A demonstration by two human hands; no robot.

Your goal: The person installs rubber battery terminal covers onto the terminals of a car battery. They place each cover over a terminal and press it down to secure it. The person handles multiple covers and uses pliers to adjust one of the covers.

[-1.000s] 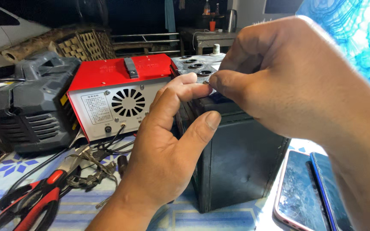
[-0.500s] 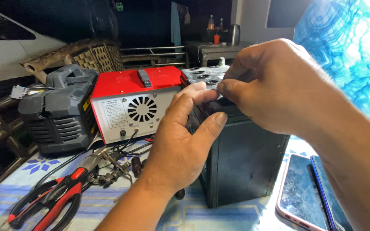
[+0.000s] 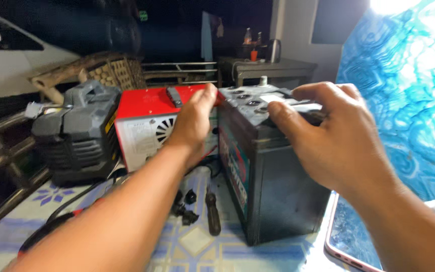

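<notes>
Head view: the right hand (image 3: pixel 341 138) lies curled over the top of the black battery (image 3: pixel 273 176), fingers (image 3: pixel 288 113) bent down onto a dark strip or handle along the near edge of the top; whether they are closed around it cannot be told, since the hand hides the underside. The left hand (image 3: pixel 192 123) is loosely open, fingers together, pressed against the battery's left upper edge where it stands just beside the red charger (image 3: pixel 144 126). The battery stands upright on the worktop (image 3: pixel 197 247), which is covered with a patterned cloth, at the middle right of the view. It looks like a heavy, stiff block with smooth, probably slippery plastic walls, so the safest hold is judged to be the top strip or both hands under the top rim, kept level because of the round caps (image 3: pixel 247 98) on the top. Near its left foot lie a dark screwdriver (image 3: pixel 212 211) and some small black caps (image 3: pixel 186 206). Further left stands a grey machine (image 3: pixel 76 133), with cables running toward the near left edge. A phone with a pink rim (image 3: pixel 351 234) lies to the right, just beside the battery
</notes>
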